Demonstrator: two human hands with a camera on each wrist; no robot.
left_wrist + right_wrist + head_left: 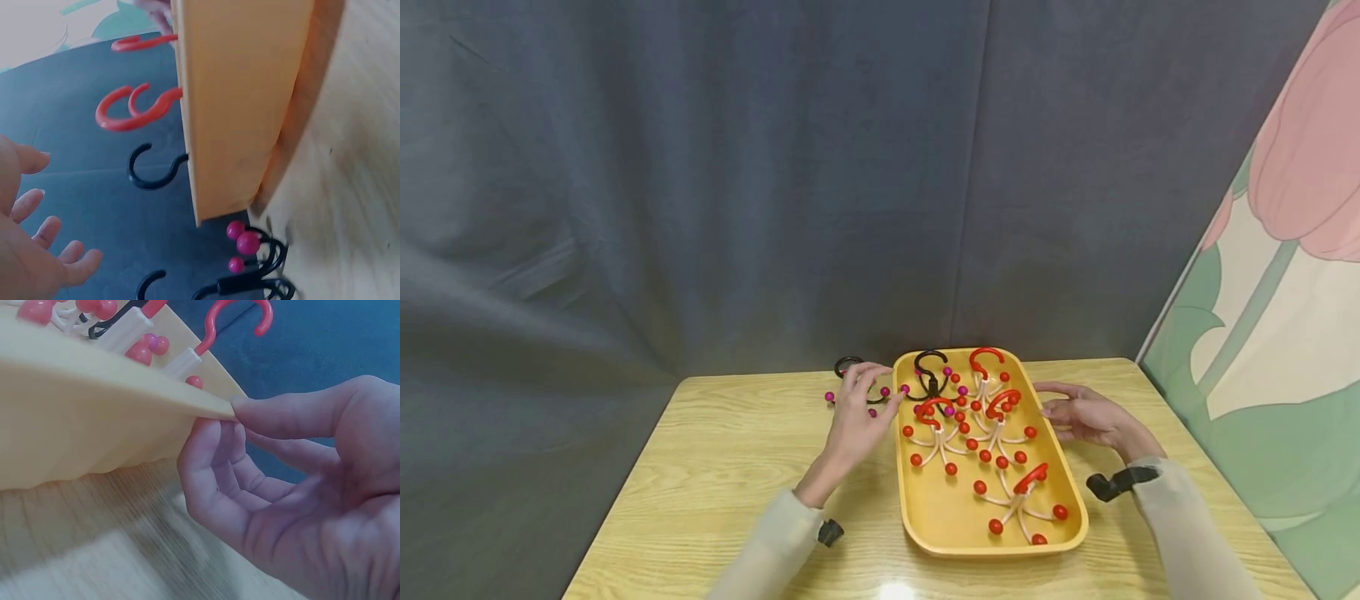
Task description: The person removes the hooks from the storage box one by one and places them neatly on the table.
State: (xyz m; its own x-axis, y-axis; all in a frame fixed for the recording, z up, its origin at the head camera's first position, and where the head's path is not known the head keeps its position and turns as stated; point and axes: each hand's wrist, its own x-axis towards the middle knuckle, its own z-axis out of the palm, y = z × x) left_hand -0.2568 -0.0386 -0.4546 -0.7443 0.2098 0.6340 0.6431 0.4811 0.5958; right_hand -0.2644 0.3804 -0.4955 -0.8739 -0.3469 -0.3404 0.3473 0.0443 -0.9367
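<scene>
The tray [936,517] is smooth plastic; the table [722,467], wood-grained; the curtain [790,183], seemingly matt cloth.

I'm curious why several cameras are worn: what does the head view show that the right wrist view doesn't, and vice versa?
Only the head view: the left hand, a black hooked piece outside the yellow tray and the flowered panel.
Only the right wrist view: fingers and thumb pinching the rim up close.
Both: the right hand, tray, red-hooked pieces and dark curtain.
</scene>
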